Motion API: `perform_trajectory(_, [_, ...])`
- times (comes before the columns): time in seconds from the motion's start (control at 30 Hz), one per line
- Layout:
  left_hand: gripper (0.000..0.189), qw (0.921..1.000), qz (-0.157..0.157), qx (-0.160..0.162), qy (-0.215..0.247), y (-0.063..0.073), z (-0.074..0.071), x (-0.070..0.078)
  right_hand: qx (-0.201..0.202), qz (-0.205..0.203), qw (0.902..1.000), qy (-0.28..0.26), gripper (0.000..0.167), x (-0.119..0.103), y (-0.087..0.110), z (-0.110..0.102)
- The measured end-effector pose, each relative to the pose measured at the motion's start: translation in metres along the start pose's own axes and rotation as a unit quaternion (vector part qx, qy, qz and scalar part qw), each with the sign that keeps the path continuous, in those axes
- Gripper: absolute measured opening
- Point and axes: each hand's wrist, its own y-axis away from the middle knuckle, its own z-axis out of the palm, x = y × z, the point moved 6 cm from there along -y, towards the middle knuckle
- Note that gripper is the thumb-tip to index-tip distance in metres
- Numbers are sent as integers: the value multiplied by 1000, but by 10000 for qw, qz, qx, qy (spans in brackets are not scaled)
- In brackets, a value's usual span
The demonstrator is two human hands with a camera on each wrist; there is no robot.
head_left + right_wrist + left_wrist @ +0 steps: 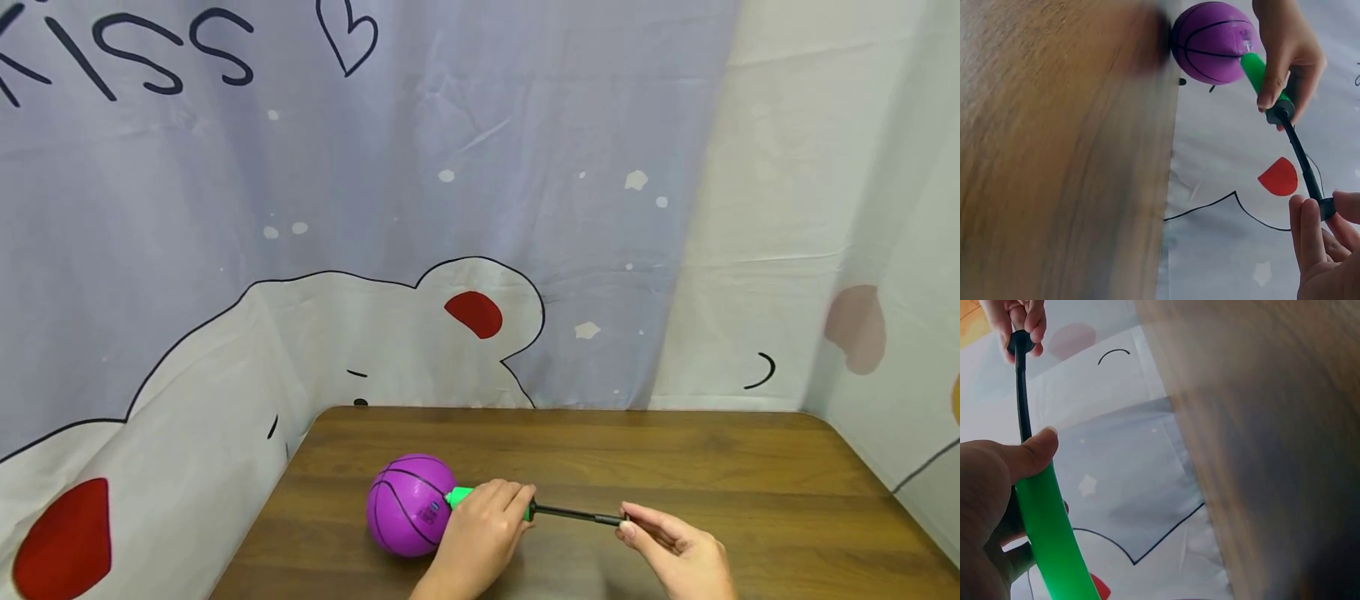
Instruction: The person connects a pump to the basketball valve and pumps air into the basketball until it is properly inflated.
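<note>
A purple ball (pixel 405 510) with black basketball lines rests on the wooden table. Against its right side sits the tip of a green hand pump (pixel 1059 540), which lies roughly level. My left hand (pixel 482 533) grips the green barrel, thumb along its top in the left wrist view. The black pump rod (pixel 573 513) is drawn out to the right. At its far end, my right hand (pixel 678 550) pinches the small black handle (pixel 1327 209) between thumb and fingers. Whether a needle enters the ball is too small to tell.
The brown wooden table (pixel 750 467) extends right and behind the hands. A printed curtain (pixel 570 208) with white cartoon shapes, red patches and lettering hangs along its back edge and both sides.
</note>
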Motion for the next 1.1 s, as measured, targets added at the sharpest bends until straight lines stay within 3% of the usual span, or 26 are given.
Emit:
perform_trajectory(0.17, [44, 9998, 57, 76, -177, -3, 0, 8, 88, -202, 9993, 315, 33, -2, 1, 9])
perform_trajectory(0.37, [47, 9994, 184, 65, -296, -5, 6, 23, 170, -622, 9978, 133, 26, -4, 3, 33])
perform_trajectory(0.63, [43, 9992, 297, -199, -186, -5, 12, 33, -278, -574, 9974, -328, 24, 0, 4, 55])
perform_trajectory(0.87, [43, 9982, 212, -559, 8, -4, 13, 23, -162, -474, 9986, 143, 27, -1, 3, 43])
perform_trajectory(1.1, [45, 9992, -35, -366, 133, 0, 5, 4, -26, -98, 9998, 194, 31, 0, -1, 13])
